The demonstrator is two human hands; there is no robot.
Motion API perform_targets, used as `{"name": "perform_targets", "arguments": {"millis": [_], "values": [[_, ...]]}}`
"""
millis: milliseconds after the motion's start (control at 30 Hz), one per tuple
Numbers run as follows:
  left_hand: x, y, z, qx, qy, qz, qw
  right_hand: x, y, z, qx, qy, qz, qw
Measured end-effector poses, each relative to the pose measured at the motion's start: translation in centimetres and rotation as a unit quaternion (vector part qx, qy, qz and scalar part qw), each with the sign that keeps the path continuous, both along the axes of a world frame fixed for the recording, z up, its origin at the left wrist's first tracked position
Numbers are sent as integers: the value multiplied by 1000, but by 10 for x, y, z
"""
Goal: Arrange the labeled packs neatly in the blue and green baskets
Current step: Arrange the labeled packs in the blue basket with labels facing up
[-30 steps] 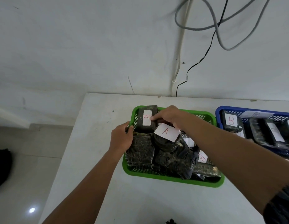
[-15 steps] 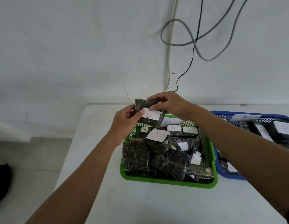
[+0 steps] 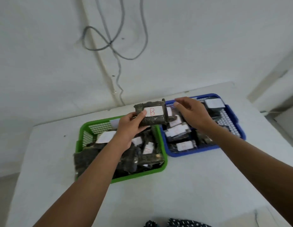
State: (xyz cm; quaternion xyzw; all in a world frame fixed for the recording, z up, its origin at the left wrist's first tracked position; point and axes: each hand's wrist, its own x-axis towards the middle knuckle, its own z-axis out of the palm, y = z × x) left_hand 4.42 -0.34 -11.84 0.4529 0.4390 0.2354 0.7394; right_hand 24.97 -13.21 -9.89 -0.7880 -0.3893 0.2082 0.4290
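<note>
Your left hand is gripping the B-labelled pack at frame centre, above the green basket, label facing you, probably for sorting; your right hand is hovering empty, fingers relaxed, over the blue basket.

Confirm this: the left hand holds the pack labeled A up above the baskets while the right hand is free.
Not quite. In the head view the pack held by the left hand is labeled B, not A. The right hand is free, as stated.
</note>
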Motion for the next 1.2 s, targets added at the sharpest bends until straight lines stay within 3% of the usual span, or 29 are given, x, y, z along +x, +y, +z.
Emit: {"name": "perform_targets", "arguments": {"millis": [267, 500, 700, 833, 1000, 1200], "values": [[117, -93, -25, -25, 39, -43, 998, 92, -142, -40, -64, -42, -108, 991], [171, -133, -42, -17, 86, -64, 994, 139, -179, -76, -111, -71, -135, 982], [189, -146, -64, -10, 138, -74, 988, 152, -156, -101, -112, 88, -142, 980], [197, -151, -74, -8, 173, -77, 982, 155, -148, -114, -79, 136, -173, 972], [202, -157, -72, 204, 293, -117, 927, 158, -146, -124, -79, 195, -187, 959], [204, -147, -75, 249, 293, -165, 908, 162, -147, -126, -45, 295, -182, 937]]}}
